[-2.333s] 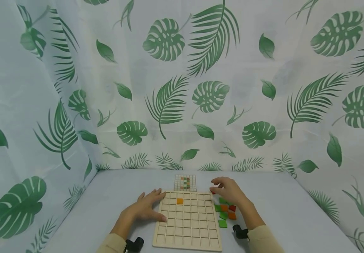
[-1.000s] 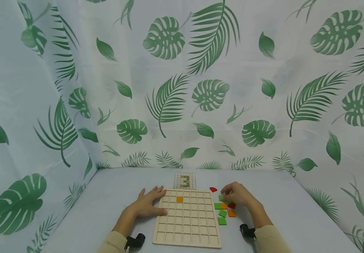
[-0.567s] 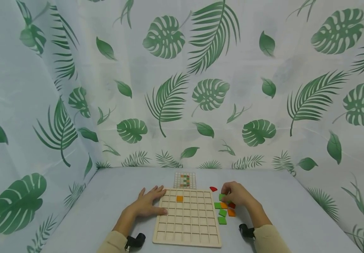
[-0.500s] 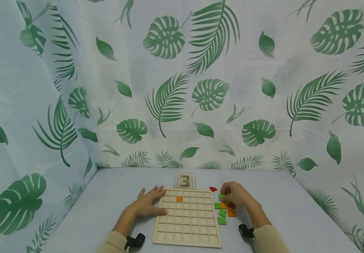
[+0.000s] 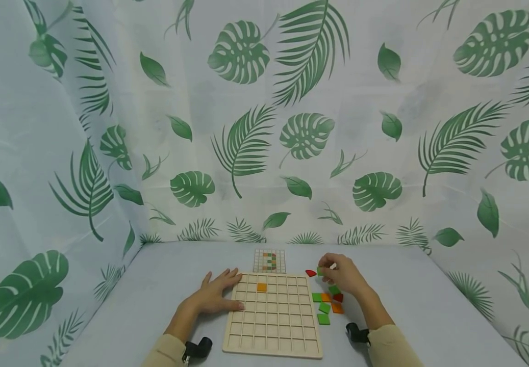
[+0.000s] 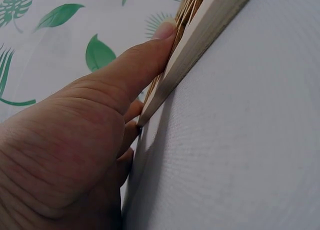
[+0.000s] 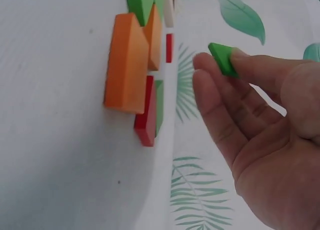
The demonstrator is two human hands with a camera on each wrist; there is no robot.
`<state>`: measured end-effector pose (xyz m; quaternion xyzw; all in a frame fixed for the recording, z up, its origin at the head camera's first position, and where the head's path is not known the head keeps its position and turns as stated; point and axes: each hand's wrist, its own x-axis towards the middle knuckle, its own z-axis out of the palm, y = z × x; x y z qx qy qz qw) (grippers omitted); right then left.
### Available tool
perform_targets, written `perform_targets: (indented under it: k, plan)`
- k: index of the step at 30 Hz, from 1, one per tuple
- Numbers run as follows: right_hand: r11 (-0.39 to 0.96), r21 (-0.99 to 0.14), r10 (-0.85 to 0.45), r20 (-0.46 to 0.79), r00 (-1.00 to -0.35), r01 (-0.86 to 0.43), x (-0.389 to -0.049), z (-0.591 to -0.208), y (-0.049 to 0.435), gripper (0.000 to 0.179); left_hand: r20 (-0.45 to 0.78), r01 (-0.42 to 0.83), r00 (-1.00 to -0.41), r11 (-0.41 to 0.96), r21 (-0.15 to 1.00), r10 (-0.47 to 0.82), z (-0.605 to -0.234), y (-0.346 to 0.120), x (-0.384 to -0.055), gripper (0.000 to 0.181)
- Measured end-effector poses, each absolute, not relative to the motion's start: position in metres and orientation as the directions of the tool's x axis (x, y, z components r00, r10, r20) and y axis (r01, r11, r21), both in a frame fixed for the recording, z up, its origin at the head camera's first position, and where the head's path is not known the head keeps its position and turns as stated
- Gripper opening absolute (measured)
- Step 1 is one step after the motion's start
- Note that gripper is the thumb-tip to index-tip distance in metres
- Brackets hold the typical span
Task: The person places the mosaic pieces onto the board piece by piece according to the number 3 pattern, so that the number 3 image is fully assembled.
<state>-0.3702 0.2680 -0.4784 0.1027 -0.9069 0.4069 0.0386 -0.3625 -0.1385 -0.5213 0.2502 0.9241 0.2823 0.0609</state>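
Thumb and fingers of my right hand [image 5: 344,275] pinch a green tile [image 7: 223,59], lifted above the table beyond the loose tiles. A red rounded tile [image 5: 310,273] lies just left of that hand. My left hand [image 5: 213,296] rests spread at the left edge of a wooden grid board [image 5: 273,317], its thumb on the board's rim and the other fingers along the side near the far corner. One orange tile [image 5: 261,287] sits in a cell of the board's second row from the far edge.
Right of the board lie several loose tiles, among them a green tile [image 5: 323,319], an orange tile [image 5: 337,308] and a red tile [image 5: 338,297]. Behind the board is a small printed grid card [image 5: 259,261]. A leaf-patterned curtain [image 5: 255,219] closes off the table's back.
My right hand has left the red rounded tile, moved to the loose tiles and picked up a green one. It is now raised and farther back. The left hand stays at the board.
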Motion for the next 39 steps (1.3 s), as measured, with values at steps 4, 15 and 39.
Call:
perform_targets:
  k: [4, 15, 39]
  plan:
    - [0.627, -0.735, -0.161, 0.204, -0.966, -0.259, -0.371, -0.476, 0.266, 0.011, 0.028, 0.425, -0.870, 0.722, 0.546, 0.492, -0.520, -0.138, -0.361, 0.098]
    - [0.657, -0.708, -0.145, 0.220, -0.965, -0.260, -0.368, -0.465, 0.250, 0.028, 0.028, 0.426, -0.870, 0.723, 0.544, 0.492, -0.518, -0.137, -0.359, 0.098]
    - [0.569, -0.665, -0.413, 0.278, -0.867, -0.484, -0.363, -0.468, 0.202, 0.025, 0.011, 0.414, -0.867, 0.707, 0.574, 0.499, -0.518, -0.138, -0.358, 0.097]
